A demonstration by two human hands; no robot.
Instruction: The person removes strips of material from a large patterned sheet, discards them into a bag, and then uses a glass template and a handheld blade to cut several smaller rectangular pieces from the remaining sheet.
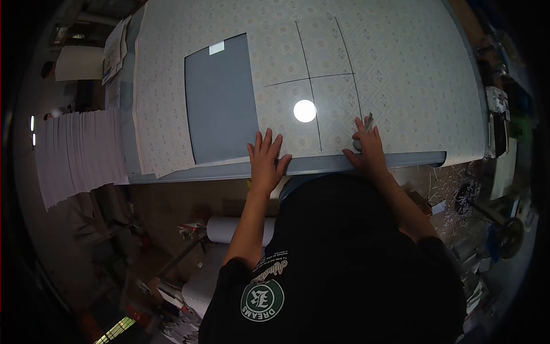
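A large patterned sheet (401, 74) covers the grey table, with dark straight lines drawn across its middle. Left of the lines, a rectangular opening in the sheet shows the grey surface (220, 103), with a small white piece (216, 48) at its top. My left hand (265, 160) lies with fingers spread on the sheet's near edge, just right of the opening, holding nothing. My right hand (368, 148) rests near the lower end of the right-hand line, its fingers round a small metallic cutter-like tool (368, 122).
The table's near edge (321, 167) runs in front of my body. A tall stack of pale sheets (80, 152) stands at the left. Below the table lie a white roll (238, 230) and paper scraps (452, 186). A dark wheel-like object (510, 230) is at the right.
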